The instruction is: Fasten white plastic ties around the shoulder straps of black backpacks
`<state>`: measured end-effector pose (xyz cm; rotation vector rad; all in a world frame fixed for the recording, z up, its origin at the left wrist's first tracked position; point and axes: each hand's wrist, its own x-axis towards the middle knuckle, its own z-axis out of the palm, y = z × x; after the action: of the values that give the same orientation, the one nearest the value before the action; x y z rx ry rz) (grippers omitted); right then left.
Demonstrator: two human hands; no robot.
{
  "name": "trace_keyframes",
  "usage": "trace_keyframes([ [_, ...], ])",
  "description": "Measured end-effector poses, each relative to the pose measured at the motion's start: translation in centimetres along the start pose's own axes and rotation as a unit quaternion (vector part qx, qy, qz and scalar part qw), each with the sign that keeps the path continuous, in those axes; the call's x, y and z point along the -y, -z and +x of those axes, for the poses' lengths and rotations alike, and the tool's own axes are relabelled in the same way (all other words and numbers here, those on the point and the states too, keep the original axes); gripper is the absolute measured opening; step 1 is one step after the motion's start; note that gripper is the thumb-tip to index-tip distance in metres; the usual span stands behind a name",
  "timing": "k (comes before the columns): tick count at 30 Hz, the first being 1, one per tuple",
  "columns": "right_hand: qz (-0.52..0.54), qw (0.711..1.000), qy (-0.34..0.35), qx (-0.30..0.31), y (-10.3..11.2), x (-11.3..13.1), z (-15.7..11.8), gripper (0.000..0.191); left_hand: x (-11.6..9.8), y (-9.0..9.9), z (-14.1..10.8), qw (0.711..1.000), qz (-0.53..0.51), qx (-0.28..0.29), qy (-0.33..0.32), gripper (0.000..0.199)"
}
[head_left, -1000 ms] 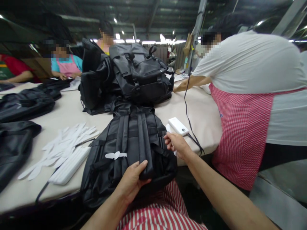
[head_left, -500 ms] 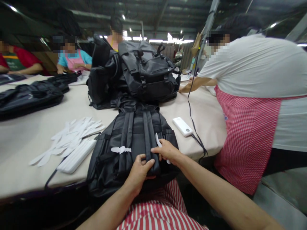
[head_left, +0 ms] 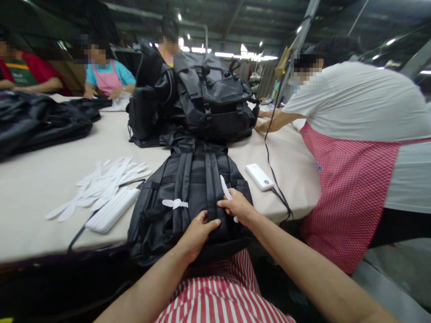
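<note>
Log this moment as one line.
left hand: touching backpack strap | right hand: holding notched strip | second strip: across other strap | white strip pile: left of backpack

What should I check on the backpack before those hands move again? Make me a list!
1. Right hand holding the toothed strip: ok.
2. Left hand at the near strap, the one by the right hand: ok; how firmly it grips, cannot tell.
3. Near strap fastened with a strip: not ok, that strip is in the hand.
4. Other strap with a white strip across it: ok.
5. That white strip tight enough: cannot tell.
6. Spare strips on the table: ok.
</note>
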<state>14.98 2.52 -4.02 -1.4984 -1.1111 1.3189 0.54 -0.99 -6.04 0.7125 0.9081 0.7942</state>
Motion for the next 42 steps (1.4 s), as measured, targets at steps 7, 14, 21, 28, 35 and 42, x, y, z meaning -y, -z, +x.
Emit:
trace_keyframes([
  [7, 0.021, 1.000, 0.015, 0.008, -0.1, -0.2, 0.1, 0.028, -0.1, -0.5, 1.3, 0.999, -0.013, -0.029, 0.017, 0.042],
  [14, 0.039, 0.999, -0.013, -0.013, -0.2, -0.6, 0.1, 0.040, 0.9, -1.4, 1.3, 0.972, 0.159, -0.122, -0.123, 0.037],
  [21, 0.053, 0.999, -0.013, 0.004, -0.2, -0.3, 0.6, 0.033, 0.5, -0.8, 1.1, 0.976, 0.167, -0.089, -0.106, 0.034],
  [28, 0.035, 0.999, -0.014, 0.038, -0.3, -0.2, 1.3, 0.028, 0.2, -0.2, 1.0, 0.999, 0.041, 0.002, -0.013, 0.032],
  [35, 0.023, 0.999, 0.006, 0.023, -0.3, 0.1, 1.3, 0.027, -0.1, -0.5, 1.3, 1.000, 0.015, -0.021, -0.002, 0.031],
  [42, 0.046, 0.998, -0.015, 0.049, 0.1, 0.1, 1.7, 0.027, 0.1, -0.2, 1.5, 1.000, 0.029, -0.011, -0.005, 0.030],
])
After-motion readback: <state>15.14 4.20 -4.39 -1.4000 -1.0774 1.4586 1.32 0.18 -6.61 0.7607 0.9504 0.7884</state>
